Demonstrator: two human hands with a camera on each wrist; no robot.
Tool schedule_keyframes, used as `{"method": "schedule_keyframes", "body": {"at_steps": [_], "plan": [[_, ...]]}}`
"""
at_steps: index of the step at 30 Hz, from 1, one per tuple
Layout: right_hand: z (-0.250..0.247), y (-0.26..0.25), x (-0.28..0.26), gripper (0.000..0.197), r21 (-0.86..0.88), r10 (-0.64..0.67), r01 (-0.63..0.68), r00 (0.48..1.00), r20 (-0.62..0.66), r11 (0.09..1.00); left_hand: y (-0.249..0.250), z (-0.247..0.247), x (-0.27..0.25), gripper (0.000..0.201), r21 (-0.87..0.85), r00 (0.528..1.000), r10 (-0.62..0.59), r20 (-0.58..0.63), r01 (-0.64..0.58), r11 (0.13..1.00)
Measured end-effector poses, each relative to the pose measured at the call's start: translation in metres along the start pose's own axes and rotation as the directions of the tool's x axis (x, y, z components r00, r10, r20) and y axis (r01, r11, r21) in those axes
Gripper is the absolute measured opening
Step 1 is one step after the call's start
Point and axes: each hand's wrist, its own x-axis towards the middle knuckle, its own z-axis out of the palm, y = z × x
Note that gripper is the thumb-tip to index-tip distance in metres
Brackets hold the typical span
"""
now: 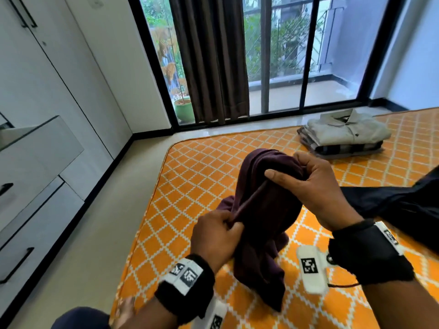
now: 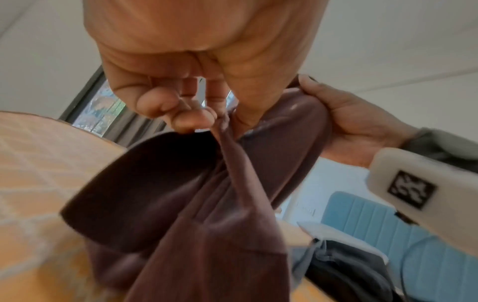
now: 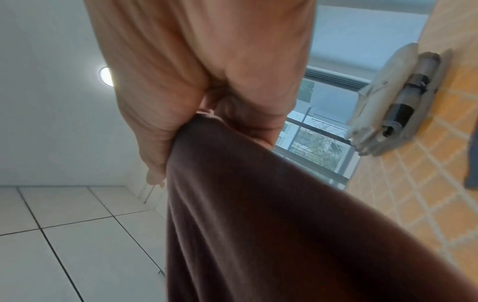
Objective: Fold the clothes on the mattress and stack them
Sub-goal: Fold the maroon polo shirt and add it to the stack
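Observation:
A dark maroon garment [image 1: 266, 210] hangs bunched between my two hands above the orange patterned mattress [image 1: 190, 167]. My right hand [image 1: 306, 184] grips its upper part, thumb across the cloth. Lower down, my left hand [image 1: 218, 233] pinches a fold of the same garment [image 2: 207, 194]. In the left wrist view my left hand [image 2: 196, 114] pinches a thin ridge of fabric. The right wrist view shows my right hand [image 3: 201, 114] closed over the garment [image 3: 258, 214], whose lower end trails onto the mattress. A stack of folded clothes [image 1: 344, 136], a pale shirt on top, lies at the far right.
A dark navy garment [image 1: 392, 205] lies spread on the mattress at the right. White wardrobe doors and drawers [image 1: 42, 138] line the left wall across a strip of tiled floor [image 1: 95, 233]. A sliding glass door with a brown curtain [image 1: 209, 60] stands beyond the mattress.

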Motion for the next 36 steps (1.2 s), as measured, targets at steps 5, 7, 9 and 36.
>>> {"method": "schedule_keyframes", "body": {"at_steps": [5,7,9,36], "plan": [[-0.001,-0.054,0.015,0.046,-0.159,-0.056,0.056,0.998,0.005,0.986,0.015,-0.093,0.032,0.018,0.042,0.969,0.167,-0.184,-0.162,0.986],[-0.007,-0.077,0.024,0.045,-0.203,-0.064,0.061,0.998,-0.006,0.977,0.029,-0.142,0.044,0.013,0.123,0.914,0.254,-0.318,-0.226,0.966],[-0.013,-0.098,0.028,0.054,-0.306,-0.112,0.107,0.994,0.002,0.946,0.040,-0.188,0.055,0.012,0.156,0.867,0.279,-0.413,-0.234,0.960],[-0.029,-0.239,-0.024,0.065,-0.900,-0.316,-0.024,0.932,-0.177,0.434,0.104,-0.379,-0.001,0.015,0.192,0.636,0.471,-0.612,-0.457,0.868]]}}
